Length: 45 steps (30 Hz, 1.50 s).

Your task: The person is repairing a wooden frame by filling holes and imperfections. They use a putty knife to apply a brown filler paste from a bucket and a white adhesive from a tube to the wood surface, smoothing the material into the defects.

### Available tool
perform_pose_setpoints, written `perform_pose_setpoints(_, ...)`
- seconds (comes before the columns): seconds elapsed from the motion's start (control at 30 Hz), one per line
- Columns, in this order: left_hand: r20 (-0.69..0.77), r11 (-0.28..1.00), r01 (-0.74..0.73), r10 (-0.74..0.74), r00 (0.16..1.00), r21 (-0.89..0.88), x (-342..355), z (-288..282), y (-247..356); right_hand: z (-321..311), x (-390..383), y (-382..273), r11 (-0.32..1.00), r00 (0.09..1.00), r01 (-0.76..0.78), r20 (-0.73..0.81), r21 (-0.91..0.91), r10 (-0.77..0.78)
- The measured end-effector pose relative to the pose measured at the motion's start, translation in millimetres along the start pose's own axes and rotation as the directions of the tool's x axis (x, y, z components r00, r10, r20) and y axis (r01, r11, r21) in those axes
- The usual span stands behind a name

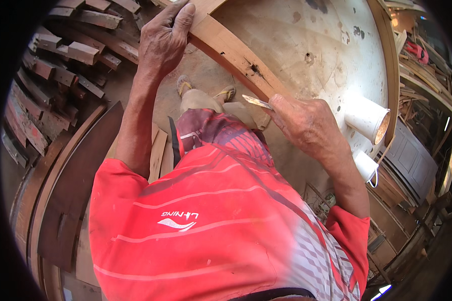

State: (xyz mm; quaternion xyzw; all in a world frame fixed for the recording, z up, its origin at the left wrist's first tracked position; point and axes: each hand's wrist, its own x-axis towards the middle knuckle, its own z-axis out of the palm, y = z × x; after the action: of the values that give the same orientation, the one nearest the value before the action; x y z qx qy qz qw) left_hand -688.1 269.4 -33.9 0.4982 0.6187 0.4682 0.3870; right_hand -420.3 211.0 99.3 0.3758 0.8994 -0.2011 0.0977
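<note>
A pale wooden frame (226, 46) lies across a stained white tabletop (311, 65). My left hand (166, 37) is closed over the frame's corner, thumb on the near side, its fingertips partly out of view at the top. In my right hand (306, 120) is a thin, flat-bladed scraper (256, 102), its tip pointing left and its handle hidden in my grip. This hand is beside the frame's near rail, close to a dark, cracked knot (255, 68) in the wood. Whether the blade touches the rail I cannot tell.
Two white containers, a larger cup (367, 118) and a smaller pail (365, 167), lie or stand tilted-looking at the table's right. Stacked timber (80, 52) fills the left. A dark board (80, 190) leans there. More scrap wood and a grey panelled door (409, 158) are at right.
</note>
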Motion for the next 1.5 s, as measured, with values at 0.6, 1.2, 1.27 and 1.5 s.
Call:
perform_pose_setpoints(0.6,-0.055,0.997,-0.057,0.055,0.997,-0.047,0.0,3.2,-7.3,19.6,4.4,25.5,0.985,0.991,-0.132,0.007,-0.106,0.134)
perform_pose_setpoints(1.2,-0.07,0.985,-0.166,0.168,0.983,0.034,4.0,10.5,-35.3,28.8,-32.8,-12.3,0.613,0.368,-0.103,-0.542,0.783,0.755)
perform_pose_setpoints(1.27,-0.062,0.997,-0.044,0.039,0.997,-0.07,1.5,4.8,-37.9,45.5,-55.1,-7.1,0.829,0.623,-0.259,-0.57,0.495,0.535)
perform_pose_setpoints(1.5,0.032,0.986,0.025,-0.031,0.999,0.166,4.5,5.4,-41.3,88.9,-170.3,-17.1,0.695,0.294,-0.415,-0.636,0.587,0.713)
